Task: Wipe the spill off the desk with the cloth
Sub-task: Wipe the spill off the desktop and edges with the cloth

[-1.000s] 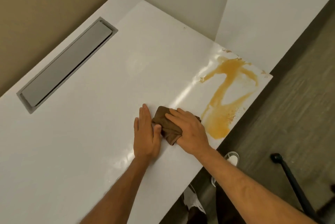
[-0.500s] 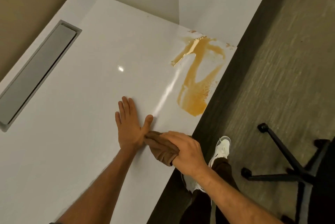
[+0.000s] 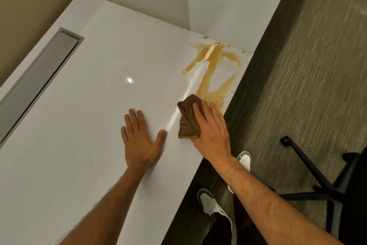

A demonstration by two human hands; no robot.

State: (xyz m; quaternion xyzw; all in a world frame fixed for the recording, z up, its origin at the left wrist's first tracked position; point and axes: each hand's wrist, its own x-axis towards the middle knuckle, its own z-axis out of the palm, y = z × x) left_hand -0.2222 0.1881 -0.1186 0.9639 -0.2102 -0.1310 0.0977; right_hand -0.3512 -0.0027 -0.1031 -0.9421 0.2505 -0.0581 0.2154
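White desk (image 3: 83, 125): bunched brown cloth (image 3: 188, 117) under right hand (image 3: 212, 135), touching amber spill (image 3: 210, 72).

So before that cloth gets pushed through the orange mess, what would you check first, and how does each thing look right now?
1. Right hand pressing on the brown cloth: ok.
2. Cloth at the spill's near end: ok.
3. Left hand flat on the desk, clear of the wiping path: ok.
4. Spill wiped: not ok, nearly all remains.
5. Liquid kept from the desk edge: not ok, spatter reaches it.
6. Cloth dry enough to soak it up: cannot tell.
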